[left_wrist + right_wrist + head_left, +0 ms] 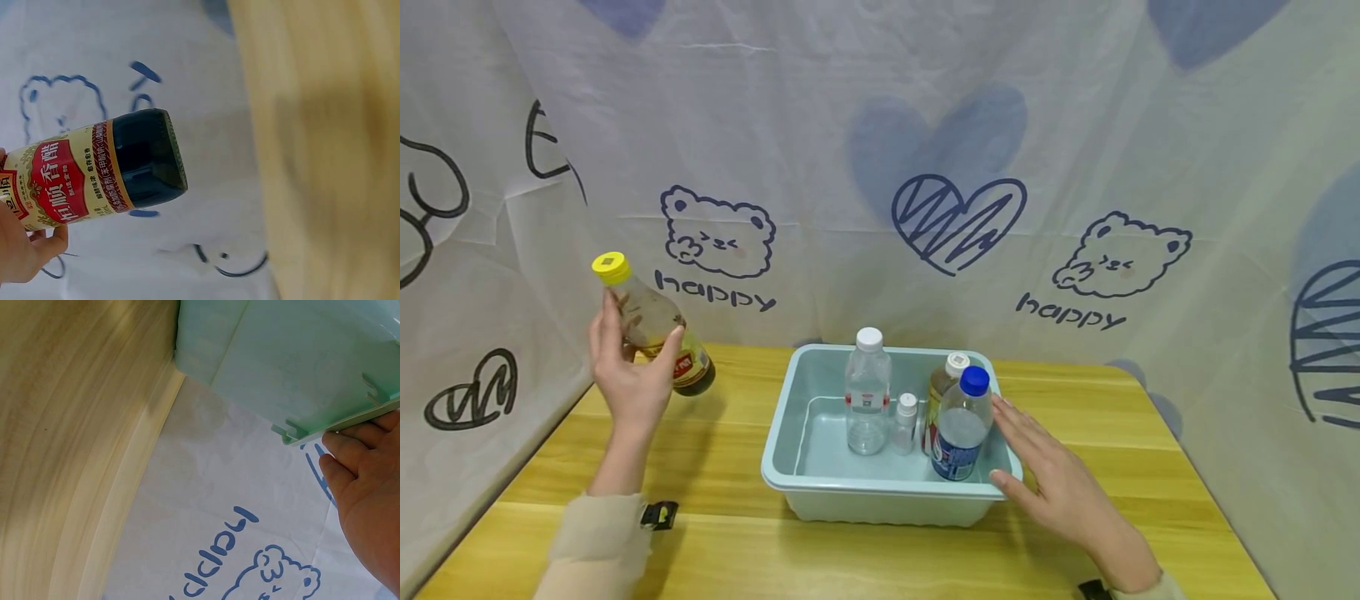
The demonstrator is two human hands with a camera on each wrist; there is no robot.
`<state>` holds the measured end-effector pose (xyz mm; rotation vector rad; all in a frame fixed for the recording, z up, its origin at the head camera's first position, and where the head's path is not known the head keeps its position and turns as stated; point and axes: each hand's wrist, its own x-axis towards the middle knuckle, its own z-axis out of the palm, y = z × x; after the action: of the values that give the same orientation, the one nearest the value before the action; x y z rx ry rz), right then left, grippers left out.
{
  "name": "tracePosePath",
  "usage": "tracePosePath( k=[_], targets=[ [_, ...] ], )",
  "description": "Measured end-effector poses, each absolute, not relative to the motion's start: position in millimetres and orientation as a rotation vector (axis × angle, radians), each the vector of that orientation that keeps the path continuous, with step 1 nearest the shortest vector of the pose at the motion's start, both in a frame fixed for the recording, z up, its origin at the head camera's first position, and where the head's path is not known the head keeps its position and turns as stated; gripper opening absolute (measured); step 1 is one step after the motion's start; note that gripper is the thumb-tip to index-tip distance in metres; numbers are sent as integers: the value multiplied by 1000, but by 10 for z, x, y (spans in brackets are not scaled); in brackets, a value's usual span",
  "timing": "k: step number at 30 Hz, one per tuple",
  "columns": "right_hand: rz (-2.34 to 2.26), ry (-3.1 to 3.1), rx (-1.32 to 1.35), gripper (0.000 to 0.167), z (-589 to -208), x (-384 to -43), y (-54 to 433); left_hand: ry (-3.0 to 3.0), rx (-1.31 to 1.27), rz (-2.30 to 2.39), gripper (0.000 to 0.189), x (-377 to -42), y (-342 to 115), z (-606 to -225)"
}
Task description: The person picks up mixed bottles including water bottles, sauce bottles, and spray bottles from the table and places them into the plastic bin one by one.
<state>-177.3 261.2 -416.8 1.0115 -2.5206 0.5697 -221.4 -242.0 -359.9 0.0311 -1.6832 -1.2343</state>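
My left hand [634,387] grips a vinegar bottle [655,321] with a yellow cap, raised above the table's left side and tilted. In the left wrist view, dark liquid fills the base of the bottle [147,159], below a red and cream label. My right hand [1063,479] has its fingers extended along the right rim of a pale blue plastic bin [887,505]; the right wrist view shows its fingertips against the rim. Inside the bin stand a tall clear bottle [867,429], a small white-capped bottle [905,432], a blue-capped bottle [957,446] and a partly hidden white-capped bottle [937,390].
The bin stands on a wooden table [730,550], near its back edge. A pale printed curtain [820,275] hangs behind the table and along both sides.
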Motion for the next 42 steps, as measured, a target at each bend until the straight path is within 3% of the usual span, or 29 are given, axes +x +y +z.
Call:
tracePosePath(
  k=[10, 42],
  targets=[
    [574, -2525, 1011, 76, -4163, -1768, 2610, -1631, -90, -1243, 97, -2219, -2301, -3524],
    [586, -2542, 990, 75, -4142, -1746, 2593, -1474, -571, -1450, 94, -1505, -1506, -2970]
  ],
)
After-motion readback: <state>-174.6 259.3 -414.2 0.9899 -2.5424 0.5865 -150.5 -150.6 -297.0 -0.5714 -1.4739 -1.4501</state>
